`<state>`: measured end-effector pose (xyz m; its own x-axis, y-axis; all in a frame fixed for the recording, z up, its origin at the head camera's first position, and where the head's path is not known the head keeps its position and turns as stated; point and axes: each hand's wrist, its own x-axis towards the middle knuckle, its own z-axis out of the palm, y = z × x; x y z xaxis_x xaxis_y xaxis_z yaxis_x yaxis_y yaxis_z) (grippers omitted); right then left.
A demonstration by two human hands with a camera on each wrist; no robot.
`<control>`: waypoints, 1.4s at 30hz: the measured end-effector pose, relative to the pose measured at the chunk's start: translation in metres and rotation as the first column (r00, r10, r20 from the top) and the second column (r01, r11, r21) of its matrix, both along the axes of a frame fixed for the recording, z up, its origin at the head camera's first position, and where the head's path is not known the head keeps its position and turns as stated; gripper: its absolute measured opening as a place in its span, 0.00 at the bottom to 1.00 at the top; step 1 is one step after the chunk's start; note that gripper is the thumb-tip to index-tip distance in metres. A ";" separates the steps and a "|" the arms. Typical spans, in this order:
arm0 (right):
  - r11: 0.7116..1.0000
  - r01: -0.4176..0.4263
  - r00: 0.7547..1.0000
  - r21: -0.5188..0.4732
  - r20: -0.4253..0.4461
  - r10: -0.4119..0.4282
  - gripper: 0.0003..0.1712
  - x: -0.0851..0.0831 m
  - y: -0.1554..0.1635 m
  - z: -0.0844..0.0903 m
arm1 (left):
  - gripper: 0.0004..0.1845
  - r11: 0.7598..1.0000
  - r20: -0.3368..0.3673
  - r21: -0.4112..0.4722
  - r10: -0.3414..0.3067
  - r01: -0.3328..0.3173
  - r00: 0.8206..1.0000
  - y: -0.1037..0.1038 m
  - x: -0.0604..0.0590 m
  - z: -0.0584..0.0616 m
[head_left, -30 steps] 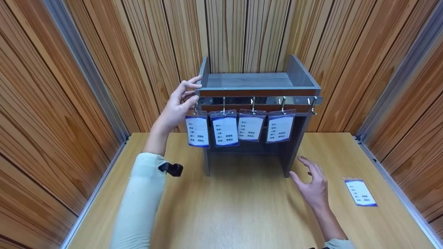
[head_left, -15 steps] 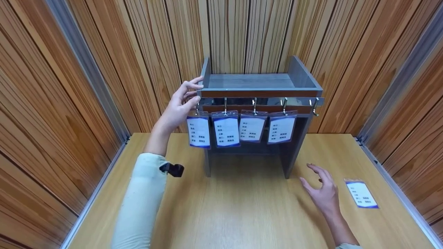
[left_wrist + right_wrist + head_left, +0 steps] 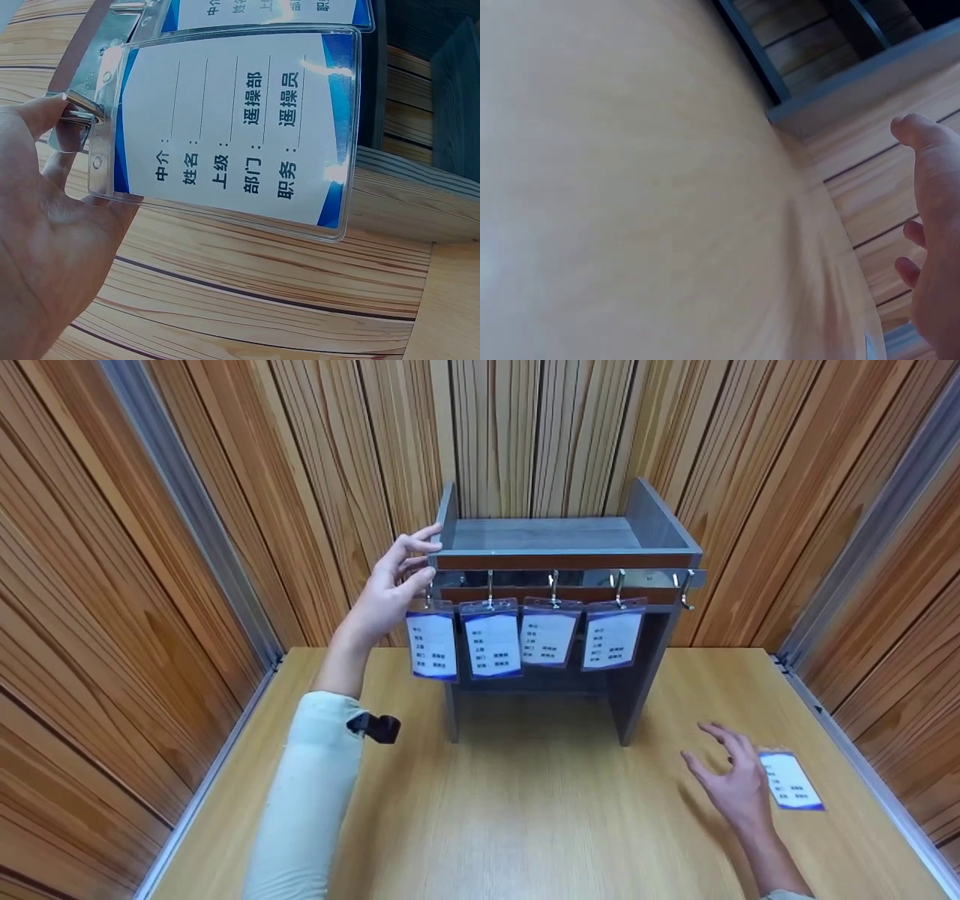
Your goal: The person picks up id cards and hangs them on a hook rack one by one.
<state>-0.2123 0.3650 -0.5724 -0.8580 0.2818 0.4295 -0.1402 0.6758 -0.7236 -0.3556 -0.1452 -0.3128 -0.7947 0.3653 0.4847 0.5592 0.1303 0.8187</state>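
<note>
Left hand [image 3: 390, 585] raised at the left end of the grey shelf unit [image 3: 562, 540], fingers loosely spread, tips resting against the shelf's front left corner. Thumb and forefinger close to the metal clip of the first hanging badge [image 3: 431, 645], directly below and right of that hand; left wrist view [image 3: 232, 135] shows the clear sleeve with blue edges and printed lines just off the palm, clip near the thumb tip. Hard to tell there whether skin actually meets the clip. No pinch visible.

Right of that hand, a chrome hook rail [image 3: 570, 579] under the shelf edge. Four badges hanging in a row from it, side by side, edges nearly touching. Fifth hook [image 3: 684, 589] at the far right end bare.

Cream sleeve [image 3: 307, 795] along the left forearm, small black mount [image 3: 375, 727] at the wrist.

Right hand [image 3: 731, 784] low over the wooden worktop [image 3: 525, 825], well right of the shelf's leg, fingers spread and relaxed, holding nothing. Loose badge [image 3: 791, 781] flat on the worktop just beyond the fingertips, on the hand's right; the hand partly covers its near left edge. Right wrist view blurred: only fingers [image 3: 930, 225], worktop and shelf base.
</note>
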 end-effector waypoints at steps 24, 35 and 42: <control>0.985 0.168 0.977 0.044 0.123 -0.172 0.35 0.001 0.066 0.004 | 0.19 1.000 -0.013 -0.006 -0.002 0.002 1.000 0.002 -0.001 0.004; 0.974 0.195 0.919 0.120 0.325 -0.224 0.45 -0.003 0.092 0.002 | 0.20 1.000 0.002 -0.005 0.007 -0.007 1.000 0.002 0.001 0.002; 0.980 0.172 0.891 0.100 0.408 -0.198 0.48 -0.004 0.103 -0.004 | 0.19 1.000 0.002 -0.002 0.005 -0.005 1.000 0.001 0.002 0.001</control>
<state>-0.2165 0.4676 -0.5759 -0.8966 0.4376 0.0674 0.2950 0.7040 -0.6460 -0.3538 -0.1440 -0.3117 -0.7978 0.3619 0.4822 0.5566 0.1348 0.8198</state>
